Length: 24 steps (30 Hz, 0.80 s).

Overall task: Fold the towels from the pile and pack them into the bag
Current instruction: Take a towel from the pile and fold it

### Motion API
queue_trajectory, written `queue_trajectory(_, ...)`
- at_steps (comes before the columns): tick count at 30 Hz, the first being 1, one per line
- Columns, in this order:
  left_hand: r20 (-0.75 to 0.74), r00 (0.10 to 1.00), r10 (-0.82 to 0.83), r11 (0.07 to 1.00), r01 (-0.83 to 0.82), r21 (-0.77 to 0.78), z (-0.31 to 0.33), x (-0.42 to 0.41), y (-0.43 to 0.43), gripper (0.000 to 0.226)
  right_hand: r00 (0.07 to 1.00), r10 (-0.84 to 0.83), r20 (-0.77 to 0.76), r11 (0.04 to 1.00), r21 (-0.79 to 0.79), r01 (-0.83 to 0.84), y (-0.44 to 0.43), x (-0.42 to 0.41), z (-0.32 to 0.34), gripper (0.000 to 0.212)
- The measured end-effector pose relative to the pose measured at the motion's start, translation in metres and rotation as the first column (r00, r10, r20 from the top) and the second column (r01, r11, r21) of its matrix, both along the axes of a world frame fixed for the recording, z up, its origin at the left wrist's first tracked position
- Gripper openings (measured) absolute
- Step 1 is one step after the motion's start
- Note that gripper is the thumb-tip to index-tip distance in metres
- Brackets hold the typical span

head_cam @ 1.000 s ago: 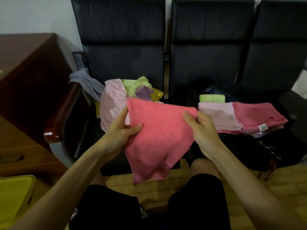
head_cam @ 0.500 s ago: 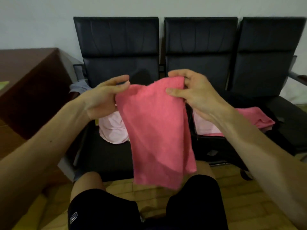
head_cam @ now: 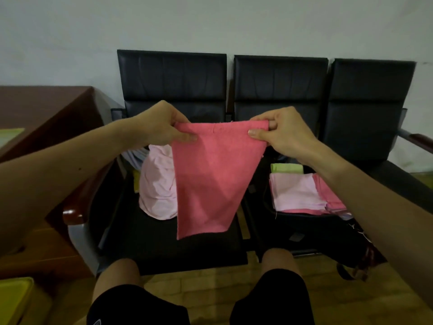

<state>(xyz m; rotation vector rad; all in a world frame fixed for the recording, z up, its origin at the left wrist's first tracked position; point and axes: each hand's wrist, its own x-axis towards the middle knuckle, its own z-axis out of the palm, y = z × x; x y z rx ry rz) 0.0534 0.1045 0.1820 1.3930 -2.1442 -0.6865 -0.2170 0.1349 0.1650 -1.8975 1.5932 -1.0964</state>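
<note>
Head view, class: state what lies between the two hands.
The pink towel, its top edge pinched by left hand and right hand, in the head view.

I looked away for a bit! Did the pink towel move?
Yes, upward. The pink towel had its top edge down by the seat; now that edge sits in front of the black chair backs.

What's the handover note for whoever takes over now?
Left hand and right hand each pinch a top corner of the coral-pink towel, held up spread, unfolded.
Unfolded pile: left chair. Folded stack: at the black bag on the middle chair; inside or on top, cannot tell.
Done: several towels folded.
Left: fold this one, stack it, work through the pile.
</note>
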Motion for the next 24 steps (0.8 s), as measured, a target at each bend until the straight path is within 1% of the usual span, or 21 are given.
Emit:
queue_trajectory(3, 0.104, 0.995, -0.003, 0.997, 0.010, -0.074, 0.005, 0.002, -0.008, 0.017, 1.000, 0.001, -0.024, 1.000, -0.009, -0.002, -0.007, -0.001, 0.003, 0.026)
queue_trajectory(5, 0.153, 0.988, 0.000, 0.996, 0.014, -0.088, 0.006, 0.002, -0.012, 0.017, 0.999, 0.010, -0.047, 1.000, -0.014, -0.010, -0.010, -0.003, 0.005, 0.013)
queue_trajectory(6, 0.163, 0.987, -0.001, 0.996, 0.016, -0.091, 0.006, 0.001, -0.014, 0.018, 0.998, 0.013, -0.066, 1.000, -0.015, -0.014, -0.010, -0.003, 0.006, 0.010)
queue_trajectory(9, 0.160, 0.987, 0.011, 0.994, 0.006, -0.107, 0.004, 0.000, -0.017, 0.022, 0.995, 0.009, -0.103, 1.000, -0.024, -0.012, -0.011, -0.004, 0.004, 0.008)
queue_trajectory(13, 0.174, 0.985, 0.021, 0.994, -0.002, -0.112, 0.000, -0.004, -0.018, 0.022, 0.987, 0.003, -0.161, 1.000, -0.025, -0.007, -0.011, -0.007, 0.000, 0.014)
queue_trajectory(16, 0.177, 0.983, 0.041, 0.993, -0.021, -0.118, -0.007, -0.005, -0.014, 0.026, 0.987, 0.004, -0.160, 1.000, -0.011, -0.006, -0.010, -0.010, -0.003, 0.013)
queue_trajectory(21, 0.181, 0.982, 0.053, 0.991, -0.029, -0.133, -0.022, -0.004, -0.008, 0.019, 0.991, 0.027, -0.128, 0.999, 0.041, -0.022, -0.003, -0.013, -0.013, 0.008)
queue_trajectory(24, 0.155, 0.985, 0.070, 0.985, -0.044, -0.164, -0.031, -0.001, -0.004, 0.025, 0.990, 0.040, -0.139, 0.998, 0.055, -0.033, -0.001, -0.014, -0.020, 0.008)
